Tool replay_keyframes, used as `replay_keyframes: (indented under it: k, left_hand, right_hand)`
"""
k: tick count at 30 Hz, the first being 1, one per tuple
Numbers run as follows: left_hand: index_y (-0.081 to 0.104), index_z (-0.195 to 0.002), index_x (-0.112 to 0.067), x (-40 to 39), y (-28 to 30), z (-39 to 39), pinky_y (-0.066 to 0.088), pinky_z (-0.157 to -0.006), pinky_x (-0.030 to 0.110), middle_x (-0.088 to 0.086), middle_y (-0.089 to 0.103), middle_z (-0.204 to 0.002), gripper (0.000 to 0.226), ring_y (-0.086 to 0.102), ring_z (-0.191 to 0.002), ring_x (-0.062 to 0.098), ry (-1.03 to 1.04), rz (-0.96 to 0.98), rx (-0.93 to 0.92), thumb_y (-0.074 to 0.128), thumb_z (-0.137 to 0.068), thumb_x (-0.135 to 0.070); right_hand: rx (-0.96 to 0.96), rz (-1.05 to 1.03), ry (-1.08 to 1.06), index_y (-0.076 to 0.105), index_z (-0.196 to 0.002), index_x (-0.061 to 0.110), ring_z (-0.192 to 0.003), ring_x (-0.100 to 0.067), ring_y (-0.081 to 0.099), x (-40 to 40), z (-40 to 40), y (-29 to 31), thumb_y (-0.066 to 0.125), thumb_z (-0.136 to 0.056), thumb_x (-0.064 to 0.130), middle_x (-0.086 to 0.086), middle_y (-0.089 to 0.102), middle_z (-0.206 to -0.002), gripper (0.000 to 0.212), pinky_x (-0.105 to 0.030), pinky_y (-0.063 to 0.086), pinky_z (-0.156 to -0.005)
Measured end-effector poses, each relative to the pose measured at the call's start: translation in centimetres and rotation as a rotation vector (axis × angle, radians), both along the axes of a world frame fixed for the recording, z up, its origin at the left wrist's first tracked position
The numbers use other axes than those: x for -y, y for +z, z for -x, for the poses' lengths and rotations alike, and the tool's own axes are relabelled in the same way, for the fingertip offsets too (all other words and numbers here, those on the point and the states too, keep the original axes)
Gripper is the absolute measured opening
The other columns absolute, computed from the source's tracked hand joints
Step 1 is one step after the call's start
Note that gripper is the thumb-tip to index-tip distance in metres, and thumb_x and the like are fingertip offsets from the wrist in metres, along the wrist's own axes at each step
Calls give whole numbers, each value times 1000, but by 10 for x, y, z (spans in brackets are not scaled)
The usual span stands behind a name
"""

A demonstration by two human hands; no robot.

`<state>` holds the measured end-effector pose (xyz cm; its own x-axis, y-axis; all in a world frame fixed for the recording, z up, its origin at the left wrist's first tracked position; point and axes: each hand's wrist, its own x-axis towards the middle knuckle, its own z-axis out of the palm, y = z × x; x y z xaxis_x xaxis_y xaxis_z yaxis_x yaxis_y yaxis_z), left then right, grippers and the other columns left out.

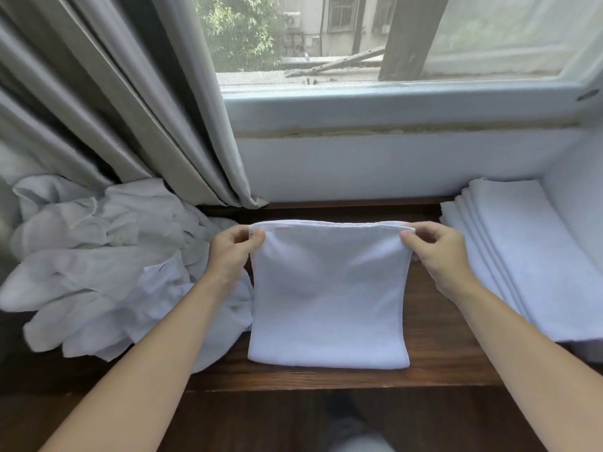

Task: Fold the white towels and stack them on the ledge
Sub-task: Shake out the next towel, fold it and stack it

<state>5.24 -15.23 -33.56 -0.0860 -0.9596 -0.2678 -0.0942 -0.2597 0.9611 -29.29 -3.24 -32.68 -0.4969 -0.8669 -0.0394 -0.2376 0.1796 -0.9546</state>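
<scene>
At far left, a loose heap of unfolded towels (98, 265) is piled on the dark wooden ledge (434, 347), partly under the grey curtain (130, 109). Just beside the heap, the left hand (228, 252) is seen pinching the upper left corner of a white towel (328, 298) between thumb and fingers. The towel is doubled over, with its folded lower edge laid on the ledge and its upper edge raised and held taut. Its upper right corner is pinched by the right hand (440, 252). At far right, a stack of folded towels (528, 256) is set against the white wall below the window (359, 37).
</scene>
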Motion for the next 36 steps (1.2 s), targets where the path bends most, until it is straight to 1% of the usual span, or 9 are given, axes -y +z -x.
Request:
replay_keyframes:
  k: [5,9,11,15,18,22,29,32,36]
  left_hand:
    - [76,-89,-14,-12,39,-11,52,-80,37,0,73,-80,6,65,-78,18,-23,144,-95,76,-89,-7]
    - [65,-126,-13,-5,74,-17,54,-73,19,-6,69,-78,37,64,-75,6,-115,286,-9,74,-91,-3]
    - [70,-116,-14,6,91,-19,55,-76,24,1,71,-88,27,65,-81,11,-192,351,78,76,-91,-7]
    - [74,-89,-24,26,121,-18,55,-66,28,3,69,-79,8,61,-71,13,-252,472,222,77,-91,-17]
    - [72,-90,-20,35,142,-12,52,-58,21,-7,69,-72,6,61,-61,5,-246,539,262,75,-93,-16]
    - [70,-98,-6,34,148,-10,58,-59,40,6,73,-74,8,73,-65,19,-237,503,207,74,-93,-10]
    - [75,-88,-19,-27,97,-32,57,-71,37,11,76,-86,17,70,-77,21,-378,411,283,77,-88,-2]
    - [75,-87,-25,-66,52,-47,52,-70,29,-4,73,-82,16,64,-73,5,-473,374,499,77,-89,-9]
    - [71,-87,-32,-119,-5,-66,47,-75,22,-13,72,-85,11,65,-85,5,-565,247,662,73,-93,-24]
  right_hand:
    - [-20,96,-5,78,-91,21,-78,-5,68,-7,-1,38,76,-91,11,10,76,-83,10,-20,52,-70]
    - [-75,140,-4,72,-113,22,-66,-5,60,-3,6,70,77,-90,10,-2,72,-83,26,-20,50,-62]
    - [-130,135,0,71,-120,24,-68,-6,61,3,11,84,77,-90,10,4,71,-81,33,-24,53,-65]
    - [-284,137,18,78,-99,16,-80,-22,68,19,20,111,77,-90,13,-2,75,-87,9,-39,57,-76]
    - [-333,182,0,74,-91,22,-76,-12,62,29,24,128,77,-90,13,-1,72,-83,9,-32,52,-76]
    - [-364,215,17,74,-90,23,-70,-2,61,28,25,142,77,-90,12,9,71,-79,11,-21,49,-70]
    - [-435,58,108,76,-88,17,-76,2,65,-42,7,97,75,-88,3,7,74,-85,14,-5,44,-70]
    - [-425,-103,162,75,-85,23,-78,0,66,-85,-6,52,76,-86,3,8,75,-83,20,-9,46,-69]
    - [-456,-339,317,70,-86,33,-87,0,65,-138,-25,0,72,-91,15,17,73,-90,20,-18,47,-73]
